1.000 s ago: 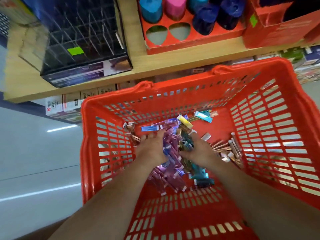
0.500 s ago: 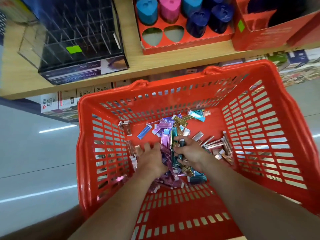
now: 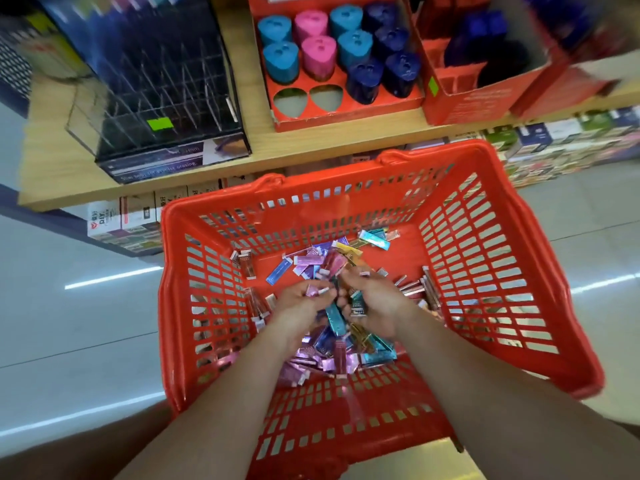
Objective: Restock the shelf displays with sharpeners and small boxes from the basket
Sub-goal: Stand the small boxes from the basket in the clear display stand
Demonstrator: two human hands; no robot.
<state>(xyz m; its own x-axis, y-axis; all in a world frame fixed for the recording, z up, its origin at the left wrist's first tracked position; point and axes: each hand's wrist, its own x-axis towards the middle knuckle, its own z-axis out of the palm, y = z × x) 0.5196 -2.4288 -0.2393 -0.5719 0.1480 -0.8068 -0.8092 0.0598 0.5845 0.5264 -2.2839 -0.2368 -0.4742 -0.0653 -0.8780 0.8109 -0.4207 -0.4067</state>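
The left hand [image 3: 304,303] and right hand [image 3: 375,301] sit close together inside the red basket [image 3: 346,178], each with fingers curled round a few small boxes [image 3: 322,351], pink in the left and teal in the right. More boxes lie heaped beneath and around both hands. Beyond the hands, past the basket's far rim, sharpeners [image 3: 346,46] stand in a red display tray [image 3: 346,114] on the wooden shelf [image 3: 311,143].
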